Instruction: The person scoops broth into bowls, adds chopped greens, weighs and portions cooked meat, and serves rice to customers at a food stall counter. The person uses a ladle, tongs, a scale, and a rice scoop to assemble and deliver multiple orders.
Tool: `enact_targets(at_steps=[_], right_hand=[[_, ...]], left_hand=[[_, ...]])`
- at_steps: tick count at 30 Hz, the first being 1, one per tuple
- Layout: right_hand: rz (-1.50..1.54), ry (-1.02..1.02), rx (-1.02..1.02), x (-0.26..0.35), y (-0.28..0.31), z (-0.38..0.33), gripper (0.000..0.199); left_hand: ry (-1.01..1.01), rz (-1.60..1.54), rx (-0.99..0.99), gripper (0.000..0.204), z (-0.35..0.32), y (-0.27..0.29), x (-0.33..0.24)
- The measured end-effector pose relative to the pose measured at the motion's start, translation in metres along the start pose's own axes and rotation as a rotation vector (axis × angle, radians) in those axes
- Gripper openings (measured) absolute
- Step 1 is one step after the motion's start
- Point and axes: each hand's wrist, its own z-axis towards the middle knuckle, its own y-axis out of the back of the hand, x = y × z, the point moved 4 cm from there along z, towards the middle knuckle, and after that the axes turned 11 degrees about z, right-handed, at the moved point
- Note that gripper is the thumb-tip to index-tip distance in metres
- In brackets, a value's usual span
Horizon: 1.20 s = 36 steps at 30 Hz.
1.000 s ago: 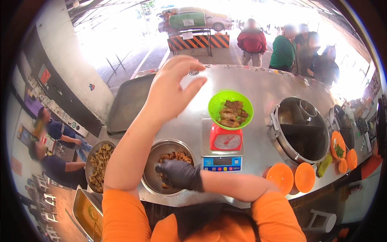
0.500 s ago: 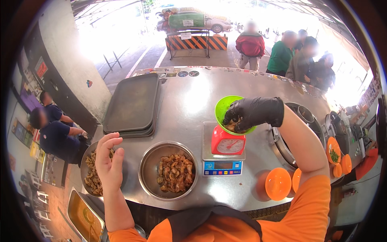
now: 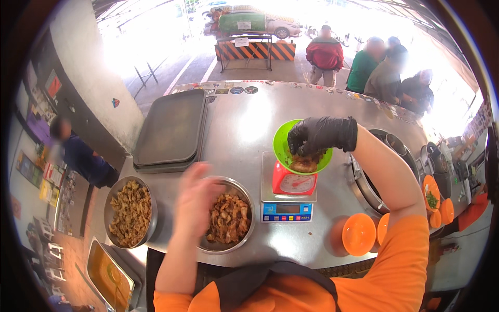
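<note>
Your right hand (image 3: 318, 136), in the black glove, now sits over the green bowl (image 3: 283, 140) on the red dial scale (image 3: 292, 183); half a second ago it was at the bowl's near rim, and a second ago it was down at the steel bowl of fried pieces (image 3: 228, 217). Fingers are curled together into the bowl, pressing on or dropping the brown fried pieces (image 3: 304, 165) there; I can't tell whether anything is clamped in them. So a portion has gone from the steel bowl to the green bowl, and the weigh load is on the scale, not on the counter (image 3: 234, 119). The digital scale (image 3: 287, 210) below it carries the dial scale. Your left hand (image 3: 195, 195), bare, has come in from the far left edge and is now over the left rim of the steel bowl, motion-blurred, fingers spread apart, holding nothing that I can see. The second steel bowl of fried pieces (image 3: 130, 212) stands apart to the left, untouched. Stacked dark trays (image 3: 169, 130) are behind it, orange lids (image 3: 358, 234) at front right, and a big round pot (image 3: 371, 182) sits under your right forearm. People are standing beyond the far edge of the counter, none reaching in.
</note>
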Motion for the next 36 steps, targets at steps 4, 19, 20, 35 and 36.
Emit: enact_targets(at_steps=[4, 19, 20, 35, 36], right_hand=[[0.129, -0.098, -0.011, -0.014, 0.002, 0.002, 0.028], [0.263, 0.138, -0.171, -0.024, 0.034, -0.016, 0.036], [0.268, 0.113, -0.129, -0.022, 0.029, -0.016, 0.037], [-0.215, 0.151, 0.004, -0.002, -0.003, 0.003, 0.033], [-0.176, 0.146, 0.005, -0.003, -0.003, 0.004, 0.033]], left_hand=[[-0.140, 0.402, 0.258, 0.054, 0.037, -0.106, 0.013], [0.053, 0.476, 0.346, 0.047, 0.103, -0.151, -0.022], [0.050, 0.472, 0.351, 0.047, 0.102, -0.151, -0.020], [0.090, 0.453, 0.369, 0.047, 0.097, -0.148, -0.001], [0.101, 0.442, 0.362, 0.047, 0.096, -0.147, -0.001]])
